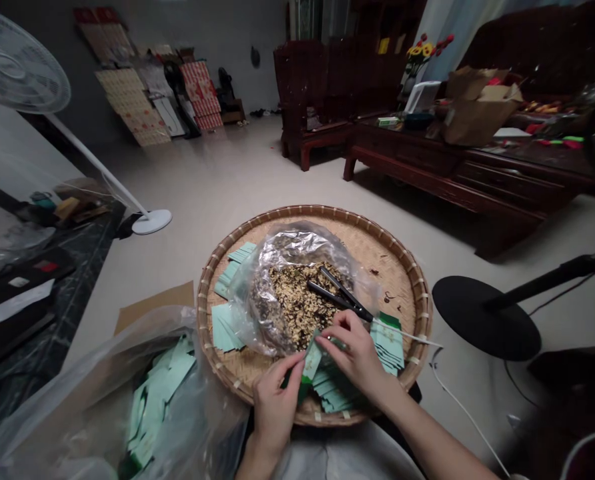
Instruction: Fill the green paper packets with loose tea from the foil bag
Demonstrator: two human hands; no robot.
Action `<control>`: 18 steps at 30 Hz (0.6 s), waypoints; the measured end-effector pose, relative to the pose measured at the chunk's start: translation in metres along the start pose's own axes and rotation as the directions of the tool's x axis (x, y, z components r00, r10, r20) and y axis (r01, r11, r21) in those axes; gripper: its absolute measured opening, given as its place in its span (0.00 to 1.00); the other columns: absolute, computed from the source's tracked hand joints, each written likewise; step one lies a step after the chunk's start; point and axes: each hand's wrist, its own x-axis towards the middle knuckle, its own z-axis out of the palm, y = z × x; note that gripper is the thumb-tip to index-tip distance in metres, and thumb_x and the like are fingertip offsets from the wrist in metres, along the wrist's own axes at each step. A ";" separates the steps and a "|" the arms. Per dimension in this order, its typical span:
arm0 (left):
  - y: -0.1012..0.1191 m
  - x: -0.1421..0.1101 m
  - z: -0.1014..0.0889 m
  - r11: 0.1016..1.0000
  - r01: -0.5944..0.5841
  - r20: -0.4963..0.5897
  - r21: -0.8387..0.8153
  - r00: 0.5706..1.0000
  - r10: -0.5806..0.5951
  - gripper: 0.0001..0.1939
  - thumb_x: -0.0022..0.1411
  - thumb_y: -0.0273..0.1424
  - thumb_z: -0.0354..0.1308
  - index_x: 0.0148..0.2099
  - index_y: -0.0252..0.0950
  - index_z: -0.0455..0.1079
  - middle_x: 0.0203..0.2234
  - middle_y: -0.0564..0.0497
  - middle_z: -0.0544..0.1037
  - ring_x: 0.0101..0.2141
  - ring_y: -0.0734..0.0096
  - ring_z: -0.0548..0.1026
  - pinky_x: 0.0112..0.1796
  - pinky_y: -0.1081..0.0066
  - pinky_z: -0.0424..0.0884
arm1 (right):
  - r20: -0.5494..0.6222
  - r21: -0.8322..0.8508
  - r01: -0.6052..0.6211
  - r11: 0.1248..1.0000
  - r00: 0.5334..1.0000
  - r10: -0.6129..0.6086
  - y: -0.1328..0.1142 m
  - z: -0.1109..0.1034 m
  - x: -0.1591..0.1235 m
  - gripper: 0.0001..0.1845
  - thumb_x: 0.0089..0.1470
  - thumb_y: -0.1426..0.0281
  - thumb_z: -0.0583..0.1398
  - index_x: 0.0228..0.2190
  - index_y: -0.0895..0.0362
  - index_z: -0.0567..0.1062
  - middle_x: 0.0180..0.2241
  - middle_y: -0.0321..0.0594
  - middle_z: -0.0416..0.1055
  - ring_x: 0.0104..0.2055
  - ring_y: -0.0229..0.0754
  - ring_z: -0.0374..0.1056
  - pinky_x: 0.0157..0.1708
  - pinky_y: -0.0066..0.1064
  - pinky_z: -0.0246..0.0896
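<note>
Between my two hands is a small pale-green packet [313,359] with a darker green end, held over the near side of a round woven bamboo tray [385,233]. My left hand [276,393] pinches its left edge with thumb and forefinger. My right hand [356,353] pinches its upper right side. Just beyond them, an open clear plastic bag [297,235] holds a loose dried mix of pale and dark bits [297,303]. A black hair straightener [345,301] with a white cord lies on the mix, its plates apart. Stacked green packets [388,347] lie right of my right hand, others [226,328] at the tray's left.
A large clear bag of green packets [160,393] stands left of the tray, beside cardboard [155,303]. A white standing fan [151,221] is farther left. At right are a black round stand base [487,317] and trailing white cord. A dark wooden table [457,167] stands beyond.
</note>
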 end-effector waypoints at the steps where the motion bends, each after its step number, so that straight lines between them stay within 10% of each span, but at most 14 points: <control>1: -0.002 0.002 0.000 1.000 0.023 -0.009 -0.014 1.000 -0.024 0.08 0.53 0.34 0.59 0.34 0.40 0.78 0.29 0.49 0.81 0.31 0.63 0.79 0.36 0.69 0.75 | 0.011 -0.012 0.044 0.999 0.999 -0.044 -0.001 -0.003 0.001 0.05 0.53 0.71 0.58 0.30 0.55 0.76 0.28 0.41 0.64 0.32 0.41 0.63 0.31 0.32 0.63; 11: -0.019 0.021 0.006 0.888 0.299 -0.001 -0.349 0.948 -0.319 0.20 0.46 0.45 0.63 0.37 0.35 0.78 0.33 0.46 0.81 0.34 0.59 0.79 0.33 0.67 0.77 | 0.121 0.165 0.016 0.986 0.992 -0.037 -0.003 -0.009 0.011 0.04 0.51 0.70 0.60 0.31 0.55 0.75 0.31 0.42 0.72 0.36 0.44 0.66 0.37 0.37 0.64; 18: -0.019 0.028 0.010 0.790 0.376 0.141 -0.484 0.924 -0.354 0.23 0.47 0.43 0.63 0.44 0.35 0.76 0.39 0.45 0.80 0.30 0.61 0.79 0.37 0.64 0.77 | 0.367 0.431 -0.414 0.802 0.892 0.264 0.002 0.003 0.016 0.12 0.54 0.62 0.57 0.34 0.56 0.77 0.28 0.38 0.74 0.28 0.38 0.68 0.28 0.28 0.65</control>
